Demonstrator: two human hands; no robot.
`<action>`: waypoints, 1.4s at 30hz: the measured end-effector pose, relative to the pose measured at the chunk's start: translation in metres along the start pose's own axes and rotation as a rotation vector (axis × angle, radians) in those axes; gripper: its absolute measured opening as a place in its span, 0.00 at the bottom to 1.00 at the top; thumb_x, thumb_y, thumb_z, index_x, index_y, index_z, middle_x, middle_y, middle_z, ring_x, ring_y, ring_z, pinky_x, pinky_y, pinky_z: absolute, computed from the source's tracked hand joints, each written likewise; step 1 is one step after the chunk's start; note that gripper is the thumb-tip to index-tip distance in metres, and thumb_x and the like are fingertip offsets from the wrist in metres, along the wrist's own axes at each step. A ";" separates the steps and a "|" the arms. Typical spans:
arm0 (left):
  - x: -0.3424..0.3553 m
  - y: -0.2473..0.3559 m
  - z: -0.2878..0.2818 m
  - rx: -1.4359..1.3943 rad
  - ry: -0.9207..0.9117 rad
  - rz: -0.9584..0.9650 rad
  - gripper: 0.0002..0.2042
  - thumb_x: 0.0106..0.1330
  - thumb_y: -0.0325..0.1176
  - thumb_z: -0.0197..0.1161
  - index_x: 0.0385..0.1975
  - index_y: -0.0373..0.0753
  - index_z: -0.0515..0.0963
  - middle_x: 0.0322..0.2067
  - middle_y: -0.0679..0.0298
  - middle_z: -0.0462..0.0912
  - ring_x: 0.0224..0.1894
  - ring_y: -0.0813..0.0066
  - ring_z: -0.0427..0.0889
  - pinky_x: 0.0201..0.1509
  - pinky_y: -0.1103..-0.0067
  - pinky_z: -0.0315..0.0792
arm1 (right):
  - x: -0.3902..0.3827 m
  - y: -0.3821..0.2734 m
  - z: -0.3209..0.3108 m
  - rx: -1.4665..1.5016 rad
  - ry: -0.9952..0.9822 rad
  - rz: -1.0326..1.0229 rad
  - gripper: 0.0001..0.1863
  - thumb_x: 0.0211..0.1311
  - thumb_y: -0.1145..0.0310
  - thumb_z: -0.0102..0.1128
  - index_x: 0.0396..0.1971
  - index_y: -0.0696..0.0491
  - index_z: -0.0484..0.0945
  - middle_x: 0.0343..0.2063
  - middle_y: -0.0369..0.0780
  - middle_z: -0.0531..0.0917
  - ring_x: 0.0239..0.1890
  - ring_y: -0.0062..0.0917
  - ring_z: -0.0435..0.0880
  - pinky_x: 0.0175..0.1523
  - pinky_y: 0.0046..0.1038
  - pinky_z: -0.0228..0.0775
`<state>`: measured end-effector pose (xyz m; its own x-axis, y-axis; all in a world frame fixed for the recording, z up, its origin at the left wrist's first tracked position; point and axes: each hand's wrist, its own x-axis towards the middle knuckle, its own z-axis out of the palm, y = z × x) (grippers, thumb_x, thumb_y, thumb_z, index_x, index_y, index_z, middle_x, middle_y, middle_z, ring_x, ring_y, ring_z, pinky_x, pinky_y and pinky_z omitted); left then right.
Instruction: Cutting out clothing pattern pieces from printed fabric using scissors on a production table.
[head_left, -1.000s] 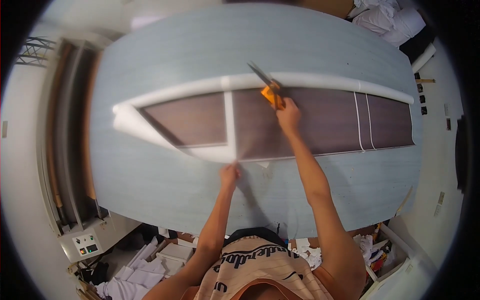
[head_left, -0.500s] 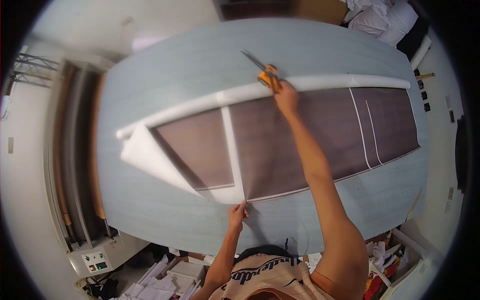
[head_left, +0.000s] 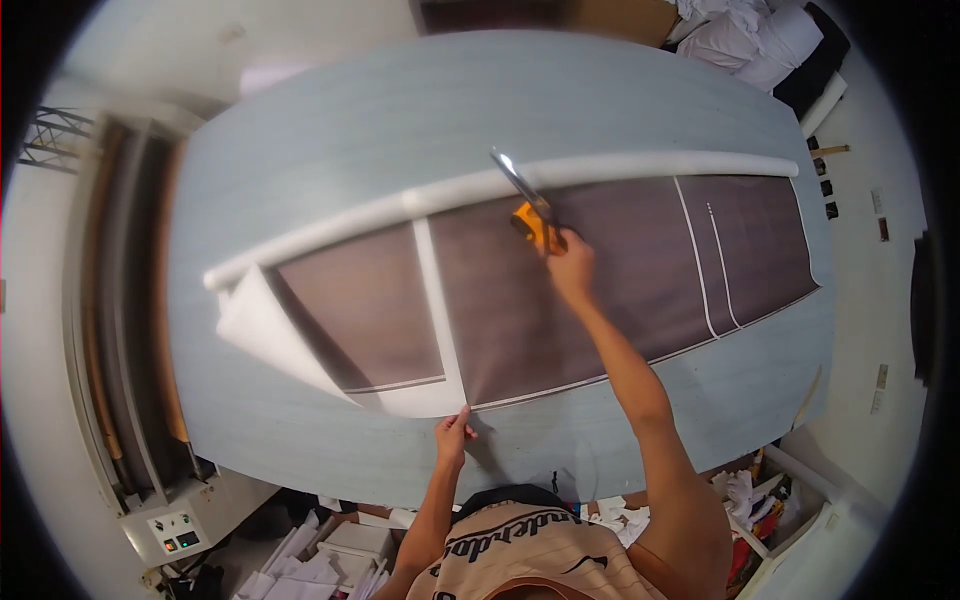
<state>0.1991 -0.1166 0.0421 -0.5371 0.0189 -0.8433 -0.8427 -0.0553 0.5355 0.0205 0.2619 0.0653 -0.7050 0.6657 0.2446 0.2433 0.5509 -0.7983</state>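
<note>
A long printed sheet point(head_left: 560, 290), dark brown with white strips, lies across the table, its far side wound into a white roll point(head_left: 600, 170). My left hand point(head_left: 455, 430) pinches the sheet's near edge, at the foot of a white strip point(head_left: 433, 275). The sheet's left end curls over and shows its white back. My right hand point(head_left: 572, 262) grips orange-handled scissors point(head_left: 538, 222) above the brown part, blades pointing away and a little left. Whether the scissor blades are spread is hard to tell.
The blue-grey table point(head_left: 330, 150) runs wide under the sheet. At the left stands a roller machine point(head_left: 130, 320) with a control panel point(head_left: 177, 535). Boxes with paper scraps point(head_left: 355, 545) sit below the near edge. White bundles point(head_left: 750, 45) are piled at the far right.
My right hand has brought the scissors nearer to me, from beyond the roll to over the brown sheet. My left hand still pinches the near edge. The whole view has shifted slightly.
</note>
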 end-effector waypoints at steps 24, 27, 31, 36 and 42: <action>-0.015 -0.104 -0.032 0.023 0.006 -0.032 0.15 0.69 0.44 0.69 0.28 0.38 0.81 0.17 0.68 0.77 0.18 0.78 0.78 0.25 0.81 0.73 | 0.062 0.001 0.061 -0.106 0.180 -0.056 0.16 0.52 0.62 0.76 0.34 0.56 0.81 0.31 0.45 0.85 0.36 0.47 0.84 0.41 0.44 0.75; -0.012 -0.092 -0.030 0.032 -0.027 -0.025 0.15 0.69 0.44 0.69 0.27 0.38 0.81 0.17 0.68 0.77 0.18 0.78 0.78 0.25 0.81 0.73 | 0.045 0.013 0.044 -0.088 0.121 -0.021 0.17 0.50 0.63 0.77 0.36 0.57 0.82 0.32 0.44 0.85 0.37 0.46 0.84 0.42 0.44 0.75; -0.015 -0.097 -0.029 0.052 -0.025 -0.046 0.15 0.69 0.43 0.69 0.27 0.37 0.82 0.17 0.68 0.77 0.18 0.77 0.78 0.25 0.81 0.73 | 0.055 0.033 0.054 -0.145 0.117 -0.028 0.19 0.50 0.64 0.77 0.39 0.57 0.83 0.35 0.45 0.86 0.39 0.45 0.86 0.44 0.43 0.76; -0.017 -0.108 -0.033 0.032 -0.021 -0.141 0.15 0.69 0.41 0.70 0.25 0.36 0.81 0.16 0.67 0.76 0.18 0.74 0.79 0.26 0.79 0.74 | 0.105 0.031 0.070 -0.181 0.159 -0.018 0.19 0.50 0.63 0.77 0.38 0.57 0.83 0.35 0.45 0.86 0.39 0.45 0.86 0.44 0.43 0.76; -0.021 -0.137 -0.063 0.028 0.010 -0.204 0.17 0.68 0.40 0.71 0.20 0.37 0.78 0.16 0.67 0.76 0.19 0.75 0.79 0.26 0.79 0.74 | 0.123 0.043 0.092 -0.217 0.148 0.101 0.18 0.47 0.63 0.76 0.39 0.53 0.85 0.33 0.45 0.88 0.39 0.45 0.86 0.44 0.42 0.76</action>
<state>0.3280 -0.1724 -0.0166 -0.3551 0.0173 -0.9347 -0.9347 -0.0238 0.3547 -0.1164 0.3213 0.0103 -0.5690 0.7801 0.2600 0.4553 0.5622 -0.6904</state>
